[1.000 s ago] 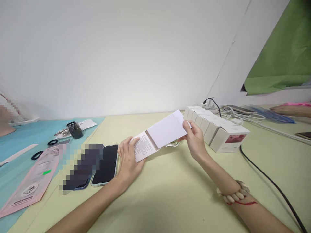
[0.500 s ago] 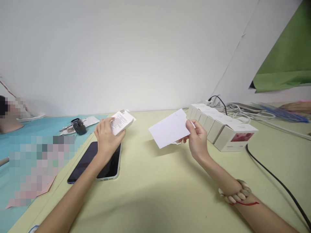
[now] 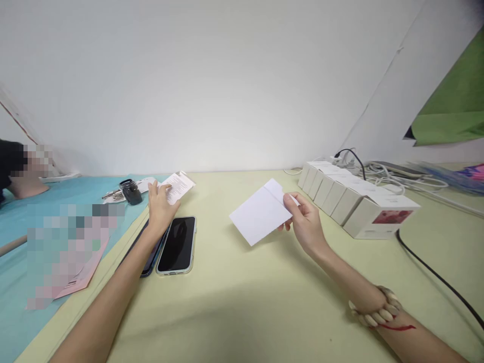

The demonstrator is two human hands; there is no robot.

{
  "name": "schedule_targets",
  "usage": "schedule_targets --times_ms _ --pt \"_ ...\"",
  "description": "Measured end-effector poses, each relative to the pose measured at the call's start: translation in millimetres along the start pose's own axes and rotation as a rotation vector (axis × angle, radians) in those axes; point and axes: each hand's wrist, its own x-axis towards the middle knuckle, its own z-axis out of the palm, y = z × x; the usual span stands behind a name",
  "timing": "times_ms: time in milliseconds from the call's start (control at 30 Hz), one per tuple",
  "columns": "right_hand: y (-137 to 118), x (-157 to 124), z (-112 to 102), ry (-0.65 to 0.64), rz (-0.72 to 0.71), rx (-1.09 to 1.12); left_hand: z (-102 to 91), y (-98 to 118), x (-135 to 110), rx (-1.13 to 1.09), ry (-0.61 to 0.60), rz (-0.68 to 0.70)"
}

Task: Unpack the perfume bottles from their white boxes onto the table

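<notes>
My left hand (image 3: pixel 159 206) reaches far left and grips a white printed sleeve (image 3: pixel 177 187), held low over the table beyond two phones. My right hand (image 3: pixel 305 223) pinches a plain white inner box or card (image 3: pixel 260 212) by its right end, raised a little above the yellow-green table (image 3: pixel 242 302). The white piece is tilted, its left corner lower. A beaded bracelet (image 3: pixel 374 312) sits on my right wrist. Two phones (image 3: pixel 177 245) lie face up side by side under my left forearm.
A row of several white boxes (image 3: pixel 355 201) stands at the right, with cables (image 3: pixel 434 275) and a power strip behind. A dark jar (image 3: pixel 130 191) and a pink packet (image 3: pixel 81 275) lie on the blue mat (image 3: pixel 22 237) at left. Another person sits at the far left edge.
The sleeve and the white inner piece have come apart. My left hand carried the sleeve away to the left and lowered it; my right hand kept the white piece near the middle.
</notes>
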Motion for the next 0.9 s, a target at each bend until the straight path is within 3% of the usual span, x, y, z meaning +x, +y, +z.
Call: schedule_targets --times_ms 100,200,233,333,433,533,767,900 --pt "1 1 0 -0.021 0.015 0.007 -4.6 12 -2 -0.047 0.019 0.041" --pt "2 1 1 -0.061 0.033 0.022 -14.4 45 -18 -0.284 -0.003 0.173" --pt "1 0 1 -0.083 0.036 0.024 -17.7 59 -27 -0.393 -0.062 0.217" --pt "0 -3 4 -0.155 0.036 0.027 -23.8 95 -60 -0.623 -0.420 0.266" --pt "-2 -5 5 -0.188 0.034 0.050 -22.0 114 -88 -0.772 -0.691 0.234" --pt "-3 -6 5 -0.227 0.034 0.100 -15.8 118 -102 -0.879 -0.700 0.117" --pt "3 -15 14 -0.537 0.085 -0.079 -15.0 121 -109 -1.072 -0.689 -0.057" --pt "4 -17 16 -0.555 0.020 -0.170 -17.6 125 -114 -1.092 -0.661 -0.158"
